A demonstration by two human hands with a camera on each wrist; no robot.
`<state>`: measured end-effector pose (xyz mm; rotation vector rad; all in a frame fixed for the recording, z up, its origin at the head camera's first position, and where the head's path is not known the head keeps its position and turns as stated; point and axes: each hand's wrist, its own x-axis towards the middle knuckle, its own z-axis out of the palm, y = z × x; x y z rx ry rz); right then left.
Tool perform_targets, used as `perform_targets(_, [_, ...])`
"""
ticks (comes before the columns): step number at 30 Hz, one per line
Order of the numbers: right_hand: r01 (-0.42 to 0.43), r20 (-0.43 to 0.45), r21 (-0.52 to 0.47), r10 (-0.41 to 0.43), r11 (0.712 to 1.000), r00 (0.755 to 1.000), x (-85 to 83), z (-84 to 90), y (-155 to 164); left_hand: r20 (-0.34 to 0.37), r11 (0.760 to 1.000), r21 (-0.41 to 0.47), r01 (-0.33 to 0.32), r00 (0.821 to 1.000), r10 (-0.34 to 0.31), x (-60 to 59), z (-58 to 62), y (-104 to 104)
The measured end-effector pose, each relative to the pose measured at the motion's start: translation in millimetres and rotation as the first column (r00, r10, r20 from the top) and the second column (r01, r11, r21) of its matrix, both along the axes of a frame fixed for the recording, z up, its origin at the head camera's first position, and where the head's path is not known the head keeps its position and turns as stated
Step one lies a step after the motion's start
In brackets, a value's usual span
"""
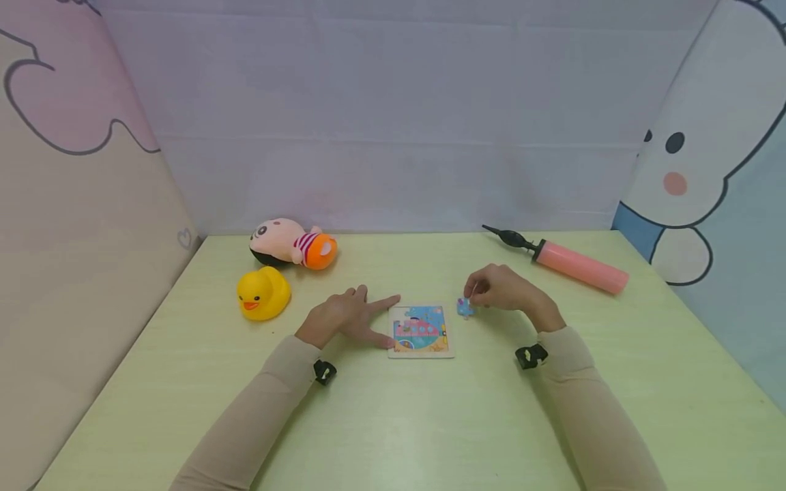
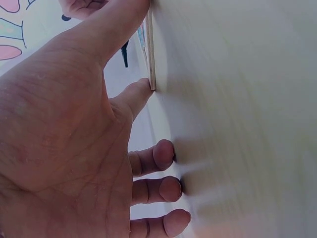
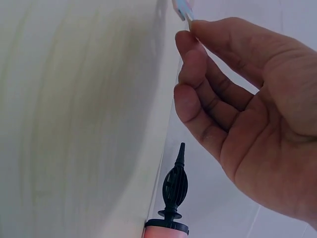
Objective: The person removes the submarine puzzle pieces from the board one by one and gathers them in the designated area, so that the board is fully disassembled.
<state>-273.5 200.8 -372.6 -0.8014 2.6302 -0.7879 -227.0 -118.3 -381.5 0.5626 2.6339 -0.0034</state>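
Note:
A square jigsaw puzzle board point(image 1: 419, 350) with a pink and blue picture lies flat on the table. My left hand point(image 1: 350, 315) is at its left side, thumb and index finger spread wide, their tips right at its two left corners. In the left wrist view the other fingertips point(image 2: 171, 190) rest toward the tabletop, and the puzzle board point(image 2: 151, 54) appears edge-on. To the board's right, my right hand point(image 1: 500, 288) pinches a small blue puzzle piece point(image 1: 464, 308) between thumb and fingertips. The puzzle piece point(image 3: 183, 9) is partly cut off in the right wrist view.
A yellow rubber duck point(image 1: 264, 293) sits left of my left hand, with a doll in orange and stripes point(image 1: 293, 243) behind it. A pink hand pump point(image 1: 580, 266) with a black nozzle lies at the back right. A cloth wall point(image 1: 393, 123) stands along the table's far edge.

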Motion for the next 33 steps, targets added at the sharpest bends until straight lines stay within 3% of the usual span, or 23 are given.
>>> perform_targets(18, [-0.032, -0.078, 0.084, 0.038, 0.996, 0.996, -3.9, -9.7, -3, 0.022, 1.000, 0.013, -0.010, 1.000, 0.010, -2.9, -0.4, -1])
perform_targets(33, [-0.068, -0.069, 0.086, 0.074, 0.994, 0.995, 3.7, -1.3, -23, 0.004, 1.000, 0.013, 0.001, 1.000, -0.001, -0.4, 0.1, 0])
